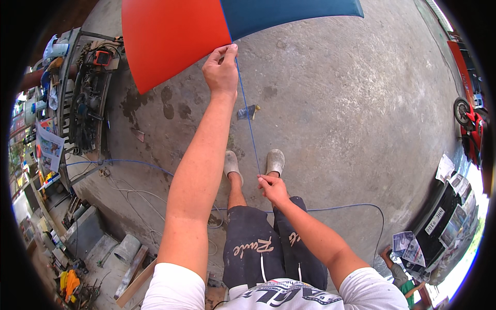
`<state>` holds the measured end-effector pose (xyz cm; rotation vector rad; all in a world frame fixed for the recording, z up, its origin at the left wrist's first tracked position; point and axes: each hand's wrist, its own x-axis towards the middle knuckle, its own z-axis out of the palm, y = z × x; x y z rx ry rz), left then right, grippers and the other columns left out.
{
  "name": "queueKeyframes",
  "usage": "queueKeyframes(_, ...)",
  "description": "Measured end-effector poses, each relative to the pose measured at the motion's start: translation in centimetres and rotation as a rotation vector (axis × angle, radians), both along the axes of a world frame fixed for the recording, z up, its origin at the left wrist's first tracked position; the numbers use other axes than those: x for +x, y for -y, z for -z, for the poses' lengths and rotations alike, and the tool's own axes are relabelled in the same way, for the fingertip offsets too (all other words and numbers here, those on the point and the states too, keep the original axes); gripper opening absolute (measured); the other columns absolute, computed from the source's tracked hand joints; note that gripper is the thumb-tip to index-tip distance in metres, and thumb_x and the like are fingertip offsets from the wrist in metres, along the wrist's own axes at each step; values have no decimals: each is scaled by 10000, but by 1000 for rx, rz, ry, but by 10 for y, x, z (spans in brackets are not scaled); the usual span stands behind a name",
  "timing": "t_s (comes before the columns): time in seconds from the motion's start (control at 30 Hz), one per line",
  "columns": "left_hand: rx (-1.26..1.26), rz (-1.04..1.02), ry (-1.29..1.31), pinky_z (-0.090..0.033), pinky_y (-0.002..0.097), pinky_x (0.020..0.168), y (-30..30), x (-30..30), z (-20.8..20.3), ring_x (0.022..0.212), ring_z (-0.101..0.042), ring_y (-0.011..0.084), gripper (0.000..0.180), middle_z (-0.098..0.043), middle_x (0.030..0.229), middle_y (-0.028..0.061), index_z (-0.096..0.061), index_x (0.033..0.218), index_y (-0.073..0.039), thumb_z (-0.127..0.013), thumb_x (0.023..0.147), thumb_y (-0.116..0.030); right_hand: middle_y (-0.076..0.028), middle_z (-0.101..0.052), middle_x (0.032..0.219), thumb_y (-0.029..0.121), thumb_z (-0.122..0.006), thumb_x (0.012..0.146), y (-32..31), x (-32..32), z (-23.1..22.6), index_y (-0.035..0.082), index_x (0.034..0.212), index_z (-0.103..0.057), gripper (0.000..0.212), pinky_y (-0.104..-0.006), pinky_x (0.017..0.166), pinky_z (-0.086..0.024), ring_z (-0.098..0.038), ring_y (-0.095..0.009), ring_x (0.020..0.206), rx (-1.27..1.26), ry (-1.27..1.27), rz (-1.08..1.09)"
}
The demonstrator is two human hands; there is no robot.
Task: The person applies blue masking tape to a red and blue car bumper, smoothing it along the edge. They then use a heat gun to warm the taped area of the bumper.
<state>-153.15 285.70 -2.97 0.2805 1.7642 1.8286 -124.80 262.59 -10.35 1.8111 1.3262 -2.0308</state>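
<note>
A curved panel, red on the left and dark blue on the right, fills the top of the view. Along the seam between the colours runs a thin blue strip, like narrow masking tape, which leaves the panel's lower edge and stretches taut towards me. At that edge my left hand is closed in a pinch on the strip, fingertips by the panel. Lower down, in front of my shorts, my right hand pinches the strip's near end.
My shoes stand on the stained concrete floor, near a small crumpled wrapper. A blue hose crosses behind my feet. A cluttered metal rack lines the left. On the right are a red motorcycle and a paper-covered car; another person is beside it.
</note>
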Motion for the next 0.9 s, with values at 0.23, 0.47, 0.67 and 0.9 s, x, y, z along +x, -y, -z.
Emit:
queueKeyframes(0.23,7,-5,-5,-441,232,640,1,-1,2,702,-549,58,154,-654,793,-8,-726,909,-13,-728,896,-166,1,-731,762,296,-636,966,2,-1,3,124,1182,-741,296,-252,532,-500,-554,-68,512,0,-6,-4)
queueKeyframes(0.47,17,8,24,-439,222,633,3,-2,3,695,-549,53,147,-653,793,-12,-721,917,-12,-728,898,-158,-4,-733,759,300,-637,960,0,-2,0,127,1180,-742,299,-255,542,-504,-573,-71,522,5,3,-11)
queueKeyframes(0.67,16,16,22,-433,228,652,4,-1,1,731,-565,56,127,-666,814,-12,-720,925,-33,-719,909,-159,-3,-733,756,305,-632,962,-1,-2,1,128,1186,-739,306,-259,547,-507,-577,-73,521,1,1,-12)
queueKeyframes(0.9,-10,34,7,-424,249,689,5,-2,2,806,-593,70,95,-686,852,-7,-719,932,-71,-710,918,-165,0,-735,760,318,-628,964,-1,-1,3,129,1195,-735,317,-259,562,-513,-601,-74,538,3,5,-32)
